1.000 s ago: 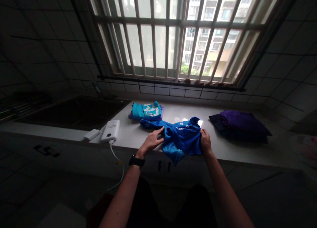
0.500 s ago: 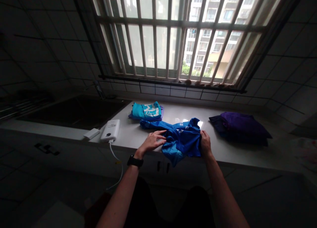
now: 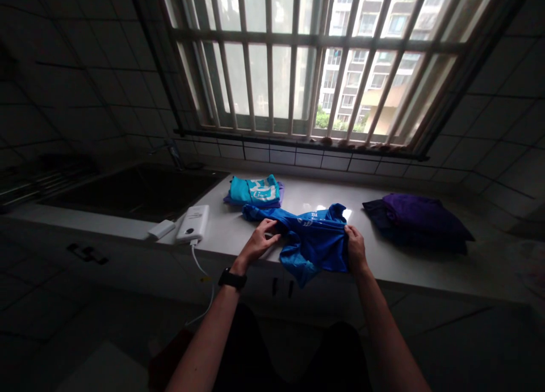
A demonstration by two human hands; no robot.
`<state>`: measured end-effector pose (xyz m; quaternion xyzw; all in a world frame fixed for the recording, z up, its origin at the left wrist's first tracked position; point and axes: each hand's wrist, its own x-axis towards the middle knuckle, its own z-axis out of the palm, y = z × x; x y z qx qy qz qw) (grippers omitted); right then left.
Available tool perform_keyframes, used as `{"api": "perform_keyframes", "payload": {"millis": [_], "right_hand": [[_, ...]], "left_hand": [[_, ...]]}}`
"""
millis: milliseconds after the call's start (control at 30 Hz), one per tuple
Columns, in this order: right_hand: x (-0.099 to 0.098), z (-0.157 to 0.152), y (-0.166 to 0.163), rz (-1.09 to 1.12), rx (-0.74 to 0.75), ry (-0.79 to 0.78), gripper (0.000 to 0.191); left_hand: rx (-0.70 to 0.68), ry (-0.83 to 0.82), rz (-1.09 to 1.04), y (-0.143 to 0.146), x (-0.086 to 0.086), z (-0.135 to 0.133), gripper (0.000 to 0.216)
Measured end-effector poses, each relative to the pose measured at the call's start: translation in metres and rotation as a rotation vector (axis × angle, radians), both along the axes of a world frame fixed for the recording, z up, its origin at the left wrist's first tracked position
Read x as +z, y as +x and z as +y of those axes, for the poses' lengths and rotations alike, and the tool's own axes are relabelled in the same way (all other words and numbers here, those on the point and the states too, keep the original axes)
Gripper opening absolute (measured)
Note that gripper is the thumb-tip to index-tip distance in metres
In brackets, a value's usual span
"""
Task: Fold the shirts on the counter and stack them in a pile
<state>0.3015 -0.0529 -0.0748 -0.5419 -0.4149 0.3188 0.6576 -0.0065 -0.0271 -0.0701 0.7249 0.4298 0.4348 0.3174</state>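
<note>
Countertop (image 3: 383, 267), power bank (image 3: 192, 223), purple bundle (image 3: 419, 213) (teal bundle (image 3: 254, 190) behind), left hand (image 3: 258, 241) and right hand (image 3: 355, 247) clenched on blue shirt (image 3: 313, 241)

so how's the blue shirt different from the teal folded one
The blue shirt is loose and rumpled, held up by the left hand and right hand; the teal shirt lies folded flat, untouched. The blue shirt is a deeper blue, the teal one lighter. The blue shirt hangs past the counter edge; the teal one sits on a purple garment, well back. Both carry pale printing and are over the white counter.
</note>
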Motion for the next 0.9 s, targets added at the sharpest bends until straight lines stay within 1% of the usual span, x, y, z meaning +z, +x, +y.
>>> {"api": "perform_keyframes", "payload": {"millis": [100, 267, 333, 433, 500, 567, 667, 767, 833, 900], "right_hand": [[-0.001, 0.0, 0.001, 0.009, 0.008, -0.006, 0.035], [-0.001, 0.0, 0.002, 0.005, 0.013, -0.02, 0.037], [-0.001, 0.0, 0.002, 0.007, 0.004, -0.017, 0.038], [-0.002, 0.001, 0.002, 0.023, -0.01, -0.015, 0.037], [-0.002, 0.001, 0.003, 0.036, -0.007, -0.015, 0.037], [-0.003, 0.001, 0.003, 0.042, 0.001, -0.015, 0.037], [-0.003, 0.001, 0.003, 0.025, -0.01, -0.006, 0.038], [-0.003, 0.0, 0.003, 0.003, -0.014, 0.007, 0.038], [-0.002, -0.001, 0.002, 0.009, -0.01, 0.008, 0.037], [-0.001, -0.001, 0.002, 0.022, -0.012, 0.003, 0.036]], "left_hand": [[-0.014, -0.007, -0.006, 0.001, -0.001, 0.001, 0.047], [-0.021, -0.084, 0.025, 0.003, 0.0, -0.001, 0.048], [-0.008, -0.064, 0.03, 0.004, 0.002, -0.002, 0.042], [0.022, -0.016, 0.031, 0.006, 0.007, -0.004, 0.026], [0.02, -0.017, 0.03, 0.006, 0.009, -0.005, 0.017], [0.015, -0.046, 0.019, 0.005, 0.008, -0.005, 0.014], [0.035, -0.085, -0.052, 0.004, 0.002, -0.003, 0.017], [0.071, -0.094, -0.168, 0.003, -0.001, -0.001, 0.029], [0.048, -0.114, -0.203, 0.003, -0.001, -0.001, 0.034], [-0.011, -0.137, -0.186, 0.003, 0.002, -0.003, 0.031]]}}
